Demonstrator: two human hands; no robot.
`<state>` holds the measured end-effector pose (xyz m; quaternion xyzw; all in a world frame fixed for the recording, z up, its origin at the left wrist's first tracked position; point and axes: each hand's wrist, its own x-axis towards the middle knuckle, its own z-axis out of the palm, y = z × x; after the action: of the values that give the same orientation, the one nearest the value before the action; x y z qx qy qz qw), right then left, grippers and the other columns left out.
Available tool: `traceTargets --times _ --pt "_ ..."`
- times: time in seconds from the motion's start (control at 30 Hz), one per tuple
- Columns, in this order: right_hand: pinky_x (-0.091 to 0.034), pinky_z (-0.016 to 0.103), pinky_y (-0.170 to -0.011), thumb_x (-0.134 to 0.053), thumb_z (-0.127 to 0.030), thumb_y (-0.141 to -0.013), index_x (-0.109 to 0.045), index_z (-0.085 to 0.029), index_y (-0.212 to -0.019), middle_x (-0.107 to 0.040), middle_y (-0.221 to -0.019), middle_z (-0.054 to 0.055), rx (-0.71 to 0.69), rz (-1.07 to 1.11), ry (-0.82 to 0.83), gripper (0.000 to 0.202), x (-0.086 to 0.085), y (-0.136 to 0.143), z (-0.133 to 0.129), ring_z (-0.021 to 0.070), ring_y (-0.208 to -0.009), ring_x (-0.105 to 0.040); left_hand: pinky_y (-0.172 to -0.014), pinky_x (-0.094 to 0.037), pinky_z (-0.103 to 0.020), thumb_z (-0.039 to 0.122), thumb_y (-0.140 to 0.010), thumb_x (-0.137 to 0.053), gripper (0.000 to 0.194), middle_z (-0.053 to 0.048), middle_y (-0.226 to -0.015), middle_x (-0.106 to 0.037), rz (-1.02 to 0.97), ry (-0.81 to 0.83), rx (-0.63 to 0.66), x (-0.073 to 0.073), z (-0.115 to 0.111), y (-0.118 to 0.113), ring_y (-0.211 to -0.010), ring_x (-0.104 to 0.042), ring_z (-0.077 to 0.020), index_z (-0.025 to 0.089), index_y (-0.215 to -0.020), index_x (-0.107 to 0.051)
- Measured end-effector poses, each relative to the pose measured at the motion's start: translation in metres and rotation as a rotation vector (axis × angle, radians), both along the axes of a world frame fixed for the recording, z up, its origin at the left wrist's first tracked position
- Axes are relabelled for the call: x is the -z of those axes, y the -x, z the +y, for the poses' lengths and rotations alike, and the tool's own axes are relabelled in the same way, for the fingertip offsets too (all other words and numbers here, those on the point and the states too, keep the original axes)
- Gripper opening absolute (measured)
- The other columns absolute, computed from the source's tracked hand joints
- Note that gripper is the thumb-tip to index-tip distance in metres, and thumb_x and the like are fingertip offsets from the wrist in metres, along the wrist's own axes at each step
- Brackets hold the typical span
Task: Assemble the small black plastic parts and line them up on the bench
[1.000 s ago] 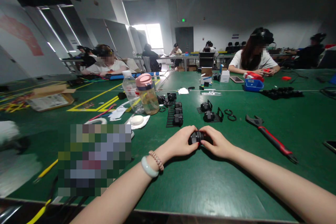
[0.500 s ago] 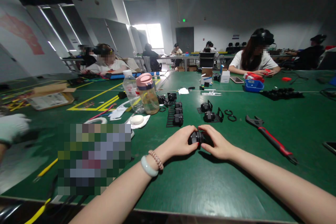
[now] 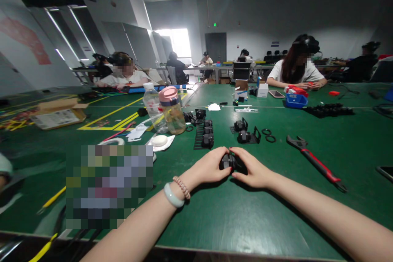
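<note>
Between my two hands, just above the green table (image 3: 215, 213), is a black cable gland (image 3: 227, 163), a ribbed plastic fitting. My left hand (image 3: 211, 166) grips its left part with thumb and fingers. Curled around its right end, my right hand (image 3: 250, 167) hides much of that side. Beyond my left hand stand black fittings in a row on a slotted bracket (image 3: 204, 137). Past my right hand lie two more fittings on brackets (image 3: 245, 136), with two black rings (image 3: 269, 135) beside them. An adjustable wrench (image 3: 316, 163) with red-and-black handles rests to the right.
A pink-lidded bottle (image 3: 172, 110) and a clear bottle (image 3: 154, 106) stand left of centre, near a white round object (image 3: 159, 141). A blue bin (image 3: 296, 100), a phone (image 3: 276, 94) and small boxes (image 3: 262, 90) are farther back. Co-workers sit across the table; a gloved hand shows at far left.
My hands stay in nearly the same place around the cable gland, the right fingers shifting slightly on it. At far left, the other person's gloved hand has moved down and out toward the edge.
</note>
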<state>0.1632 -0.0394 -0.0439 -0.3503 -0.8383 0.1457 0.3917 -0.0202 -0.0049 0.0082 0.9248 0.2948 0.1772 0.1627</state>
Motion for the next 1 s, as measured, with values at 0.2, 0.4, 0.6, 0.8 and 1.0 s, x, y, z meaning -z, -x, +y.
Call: traceTargets --times 0.2,0.4,0.6,0.8,1.0 --pt "-0.029 0.041 -0.098 -0.057 -0.034 -0.072 -0.024 -0.017 -0.127 -0.036 -0.126 0.013 -0.009 0.003 0.007 0.067 -0.0008 0.0006 0.0003 0.0234 -0.117 -0.034 -0.069 -0.041 -0.028 0.026 -0.068 -0.052 0.028 -0.003 -0.086 -0.054 -0.018 0.014 -0.012 0.0015 0.0002 -0.0003 -0.076 -0.051 -0.0159 0.018 -0.094 -0.046" --pt "-0.03 0.042 -0.097 -0.056 -0.032 -0.073 -0.027 -0.017 -0.126 -0.037 -0.125 0.013 -0.023 0.016 0.019 0.063 -0.0011 0.0009 0.0005 0.0236 -0.116 -0.035 -0.069 -0.042 -0.028 0.027 -0.067 -0.053 0.028 -0.003 -0.086 -0.054 -0.037 0.036 -0.017 0.0035 0.0013 0.0 -0.075 -0.051 -0.0157 0.018 -0.092 -0.046" --pt "-0.03 0.041 -0.097 -0.056 -0.028 -0.072 -0.028 -0.018 -0.125 -0.038 -0.124 0.012 -0.015 0.011 0.032 0.061 -0.0021 0.0016 -0.0006 0.0229 -0.116 -0.035 -0.07 -0.042 -0.028 0.025 -0.066 -0.054 0.03 -0.003 -0.087 -0.054 -0.07 0.078 -0.022 0.003 0.0015 -0.0015 -0.077 -0.052 -0.0159 0.018 -0.093 -0.046" --pt "-0.03 0.041 -0.097 -0.056 -0.027 -0.072 -0.029 -0.017 -0.124 -0.038 -0.123 0.012 -0.015 0.016 0.038 0.059 -0.0043 0.0021 -0.001 0.0225 -0.115 -0.035 -0.07 -0.042 -0.028 0.025 -0.064 -0.055 0.031 -0.002 -0.087 -0.054 -0.091 0.113 -0.036 0.0036 0.0029 -0.0022 -0.075 -0.051 -0.0151 0.017 -0.092 -0.046" --pt "-0.03 0.039 -0.098 -0.057 -0.025 -0.071 -0.029 -0.017 -0.125 -0.037 -0.124 0.012 -0.012 0.009 0.041 0.061 -0.0036 0.0017 -0.0012 0.0214 -0.116 -0.034 -0.07 -0.041 -0.028 0.026 -0.064 -0.055 0.032 -0.002 -0.087 -0.053 -0.092 0.125 -0.034 0.0038 0.0036 -0.002 -0.075 -0.05 -0.0149 0.017 -0.093 -0.045"
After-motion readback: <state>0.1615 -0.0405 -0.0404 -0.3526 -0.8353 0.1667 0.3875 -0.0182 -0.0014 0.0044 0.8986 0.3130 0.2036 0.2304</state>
